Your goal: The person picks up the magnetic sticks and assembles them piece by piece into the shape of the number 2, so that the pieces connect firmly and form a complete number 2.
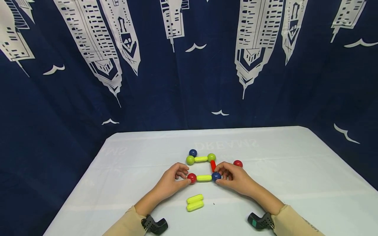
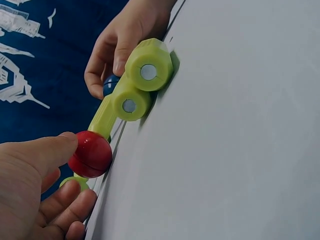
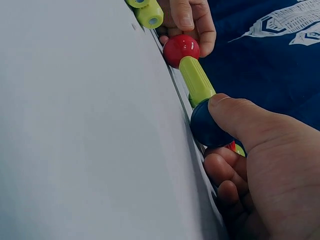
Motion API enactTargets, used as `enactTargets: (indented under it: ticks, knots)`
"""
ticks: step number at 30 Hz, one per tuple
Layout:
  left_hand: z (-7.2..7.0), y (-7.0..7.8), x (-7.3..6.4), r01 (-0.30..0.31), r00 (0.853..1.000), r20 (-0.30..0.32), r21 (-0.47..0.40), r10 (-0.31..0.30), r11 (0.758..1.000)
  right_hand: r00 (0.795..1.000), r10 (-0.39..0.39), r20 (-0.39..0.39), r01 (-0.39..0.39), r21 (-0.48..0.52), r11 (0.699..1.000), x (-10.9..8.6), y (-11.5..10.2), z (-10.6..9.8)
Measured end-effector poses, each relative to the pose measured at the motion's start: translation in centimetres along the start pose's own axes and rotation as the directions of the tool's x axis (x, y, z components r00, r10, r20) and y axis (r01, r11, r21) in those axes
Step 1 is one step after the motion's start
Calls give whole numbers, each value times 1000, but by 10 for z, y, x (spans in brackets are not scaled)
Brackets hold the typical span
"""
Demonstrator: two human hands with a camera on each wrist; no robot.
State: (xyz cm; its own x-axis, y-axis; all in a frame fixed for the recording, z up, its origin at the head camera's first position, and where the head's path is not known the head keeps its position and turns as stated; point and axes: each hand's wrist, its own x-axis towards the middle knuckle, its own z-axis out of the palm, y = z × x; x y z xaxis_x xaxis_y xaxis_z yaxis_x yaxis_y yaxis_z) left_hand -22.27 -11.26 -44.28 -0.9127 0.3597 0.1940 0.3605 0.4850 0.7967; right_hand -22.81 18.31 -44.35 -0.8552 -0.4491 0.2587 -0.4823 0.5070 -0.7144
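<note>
In the head view, my left hand (image 1: 173,178) has its thumb on a red ball (image 1: 192,178), with the fingers loosely curled round its far side. My right hand (image 1: 236,177) pinches a blue ball (image 1: 216,176) between thumb and fingers. A ribbed yellow-green rod (image 1: 204,178) joins these two balls. From the blue ball a red rod (image 1: 213,166) runs back to a green ball (image 1: 211,157). Another yellow-green rod (image 1: 201,159) links that one to a second green ball (image 1: 190,160). The right wrist view shows my thumb on the blue ball (image 3: 210,125); its fingertips are partly hidden.
Two loose yellow-green rods (image 1: 195,203) lie side by side nearer me, with pale round ends (image 2: 148,72). A second blue ball (image 1: 193,152) sits by the far green ball. Beyond my right hand lies another red ball (image 1: 238,163). A white cloth covers the table (image 1: 133,157).
</note>
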Motion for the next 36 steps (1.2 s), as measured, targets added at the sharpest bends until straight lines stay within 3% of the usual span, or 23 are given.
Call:
enactTargets:
  ticks: [7,12,15,18,21,31,36]
  knots:
    - [-5,2,-1,45,999,3,-11,-45,999,1000,30,2,-30,-7,1000,0,0,0]
    - [-12,5,-3,39,994,98,-22,-37,999,999,41,4,-41,10,999,-1,-1,0]
    - [-15,9,-5,25,979,201,-18,-21,1000,999,35,5,-35,14,999,0,-1,0]
    - [-16,16,-8,-7,954,299,16,2,1000,1000,27,5,-27,9,1000,0,-1,0]
    - [-14,22,-10,-50,936,352,59,26,997,1000,20,3,-20,0,1000,0,-1,-1]
    - [-9,31,-14,-86,934,357,204,8,975,1000,1,5,-1,2,1000,0,0,-3]
    - [-7,32,-14,-130,931,365,254,29,958,1000,14,11,-14,-1,1000,0,-1,-3]
